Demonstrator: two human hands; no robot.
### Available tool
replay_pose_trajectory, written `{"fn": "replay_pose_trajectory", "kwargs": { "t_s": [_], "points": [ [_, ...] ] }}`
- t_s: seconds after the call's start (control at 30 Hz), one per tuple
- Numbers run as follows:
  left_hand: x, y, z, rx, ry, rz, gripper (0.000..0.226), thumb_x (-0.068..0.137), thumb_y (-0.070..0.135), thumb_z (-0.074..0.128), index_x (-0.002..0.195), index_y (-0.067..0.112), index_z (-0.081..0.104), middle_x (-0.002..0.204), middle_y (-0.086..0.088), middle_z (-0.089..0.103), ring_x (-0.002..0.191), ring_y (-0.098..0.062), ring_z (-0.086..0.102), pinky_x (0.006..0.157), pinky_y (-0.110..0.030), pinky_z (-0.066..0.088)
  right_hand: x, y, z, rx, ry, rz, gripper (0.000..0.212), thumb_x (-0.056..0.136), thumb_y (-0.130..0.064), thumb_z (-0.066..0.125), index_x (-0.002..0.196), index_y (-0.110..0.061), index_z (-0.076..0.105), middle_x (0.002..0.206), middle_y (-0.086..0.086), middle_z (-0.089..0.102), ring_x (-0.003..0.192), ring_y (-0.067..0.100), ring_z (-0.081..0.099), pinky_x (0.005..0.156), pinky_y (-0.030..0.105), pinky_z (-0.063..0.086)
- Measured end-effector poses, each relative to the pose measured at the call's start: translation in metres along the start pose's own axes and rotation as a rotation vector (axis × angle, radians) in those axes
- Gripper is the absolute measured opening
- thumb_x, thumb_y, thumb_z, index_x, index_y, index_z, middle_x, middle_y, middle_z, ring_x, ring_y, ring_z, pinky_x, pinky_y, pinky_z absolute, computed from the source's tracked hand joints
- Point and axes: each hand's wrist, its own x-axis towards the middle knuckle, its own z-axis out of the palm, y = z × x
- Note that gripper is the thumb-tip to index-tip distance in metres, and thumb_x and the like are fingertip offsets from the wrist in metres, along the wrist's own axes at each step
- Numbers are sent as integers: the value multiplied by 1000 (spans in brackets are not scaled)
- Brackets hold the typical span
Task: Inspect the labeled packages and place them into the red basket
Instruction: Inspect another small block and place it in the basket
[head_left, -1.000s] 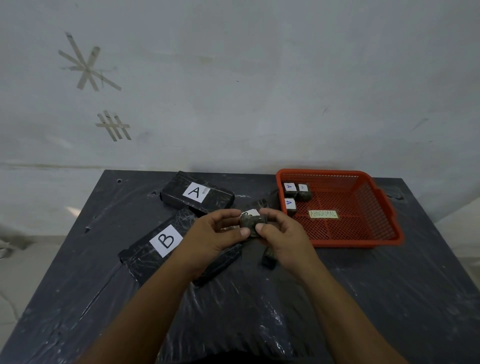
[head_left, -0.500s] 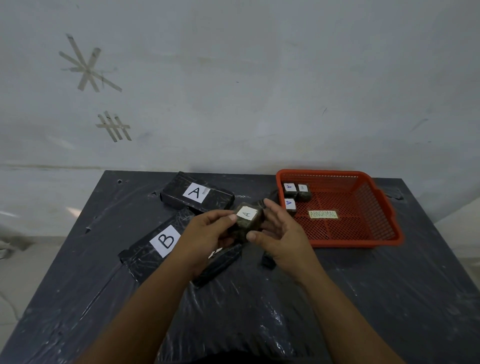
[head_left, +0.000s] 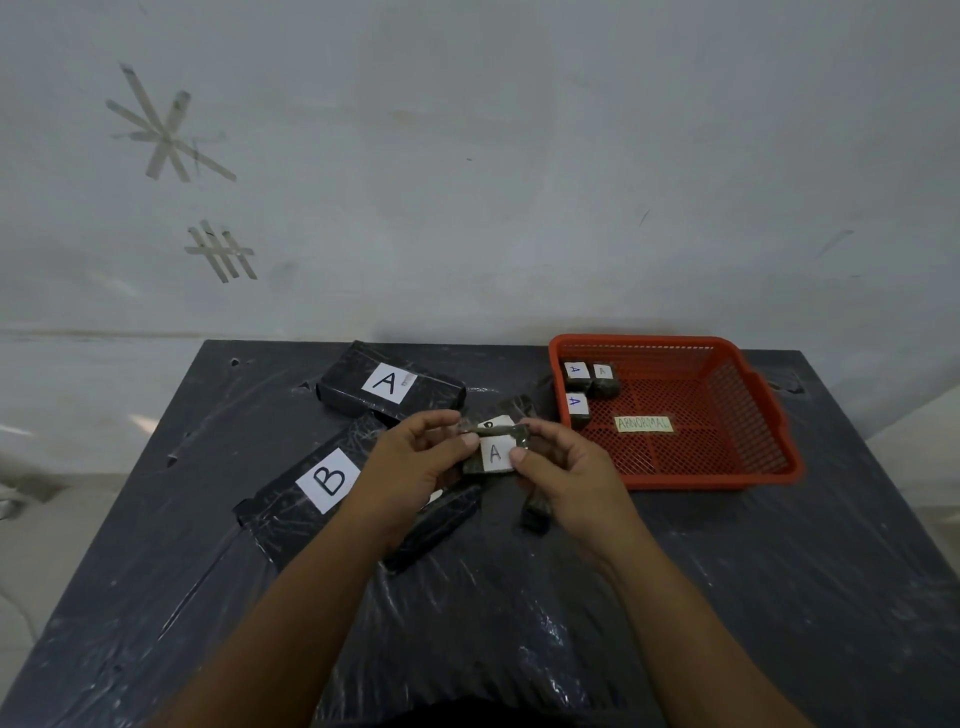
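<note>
Black plastic film, creased and shiny, covers the bench (head_left: 519, 613) that fills the lower half of the frame. Just above the middle, both hands meet on one small dark package (head_left: 493, 452) with a white label marked A, held up off the bench and tilted so the label faces the camera. The left hand (head_left: 415, 462) pinches its left edge between thumb and curled fingers; the right hand (head_left: 566, 473) pinches its right edge the same way, thumb tip on the label's border.

Right behind the held package lies another small package (head_left: 511, 410), mostly hidden; its label shows only a sliver and cannot be read. A further small dark package (head_left: 535, 514) sits on the bench just below the right hand, partly covered by it.

The red basket (head_left: 727, 475), a shallow mesh tray, stands at centre right of the frame, near the right hand but apart from it. In its upper left corner sit three small packages (head_left: 589, 387), each labelled A, two side by side and one in front of them. A pale tag reading ABNORMAL (head_left: 644, 423) lies on the basket's floor.

Left of the hands are two larger black boxes: box A (head_left: 389, 387) toward the bench's far edge, and box B (head_left: 322, 483) nearer, its right part hidden under the left hand and forearm.

The grey wall (head_left: 467, 182) above carries tape marks (head_left: 166, 130) in the upper left.
</note>
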Motion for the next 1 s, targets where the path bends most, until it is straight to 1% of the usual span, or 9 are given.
{"fn": "replay_pose_trajectory", "kwargs": {
  "t_s": [0.17,0.37,0.47,0.5,0.57,0.63,0.73,0.83,1.0],
  "points": [
    [-2,-6,2,36,-46,-58,25,91,16,71,115,10,69,111,-14,76,94,-23,74,74,-27,57,0,1,-1,16,82,-7,20,92,-6,72,109,-16,69,97,4,78,95,21,75,88,43,62],
    [-1,-5,9,39,-48,-50,18,94,9,67,111,7,71,106,-12,77,93,-20,74,73,-24,59,-4,0,-6,11,70,3,15,91,-4,73,104,-12,68,92,5,78,89,20,75,80,38,63],
    [3,-6,14,37,-21,-62,14,96,9,64,107,8,72,101,-11,78,94,-21,75,73,-26,58,-4,3,-13,-104,62,23,10,88,-14,79,90,-21,73,87,5,77,84,23,73,81,52,61],
    [5,-6,15,34,-13,-64,14,96,9,63,106,8,73,99,-11,79,93,-21,75,73,-27,58,-5,4,-15,-139,53,21,9,87,-18,80,85,-24,74,87,6,77,81,23,71,81,54,61],
    [9,-7,17,50,-9,-63,14,96,9,63,105,9,74,97,-9,79,90,-18,76,70,-25,58,-7,7,-19,-200,46,7,5,88,-22,80,87,-23,75,87,7,76,77,18,69,74,44,62],
    [12,-9,19,82,-13,-52,13,94,10,65,104,10,75,95,-7,79,89,-16,76,68,-23,57,-10,7,-21,-277,54,-41,9,89,-21,79,97,-21,76,86,-1,77,77,8,71,68,29,61],
    [18,-13,25,119,-7,-29,11,92,12,69,101,11,76,94,-5,80,91,-18,76,77,-29,60,-10,11,-23,-347,45,-118,18,92,-20,76,110,-22,76,96,-8,79,90,6,74,77,32,64],
    [26,-18,32,123,17,-27,15,87,20,77,102,14,75,97,-6,79,92,-20,76,82,-34,60,-8,13,-28,-386,45,-145,18,94,-18,73,110,-23,79,96,-11,80,91,4,74,81,26,61],
    [37,-23,47,128,-5,-19,26,86,22,79,108,12,71,99,-12,77,85,-18,76,67,-23,56,-3,14,-44,-428,66,-155,16,94,-18,73,106,-26,81,93,-14,80,87,-1,74,76,16,57]
  ]
}}
